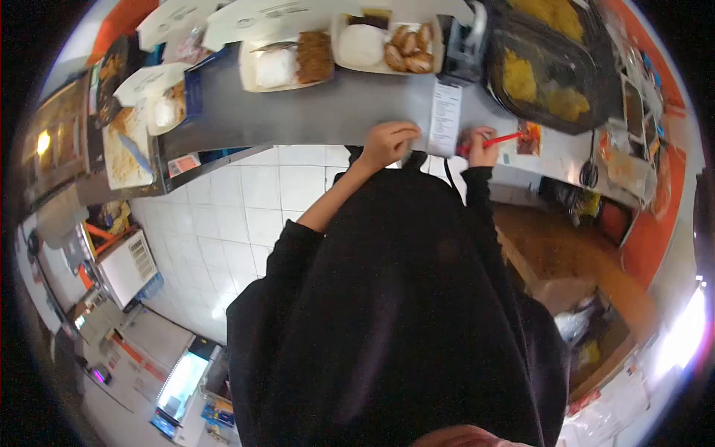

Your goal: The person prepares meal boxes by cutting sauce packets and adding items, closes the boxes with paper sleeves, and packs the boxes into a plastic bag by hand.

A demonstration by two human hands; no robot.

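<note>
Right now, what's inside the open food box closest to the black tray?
The box holds a white mound that looks like rice, browned pieces and a dark packet. What lies beneath them is covered, so I can't tell.

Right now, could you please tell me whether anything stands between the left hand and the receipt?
Nothing visible does: only a narrow strip of the grey counter separates the left hand from the receipt.

A fisheye lens is bending the room into a circle with black corners, while white light is flaring at the lower right, soft sheen is crossing the tabletop [216, 104], and fine details are blurring.
</note>
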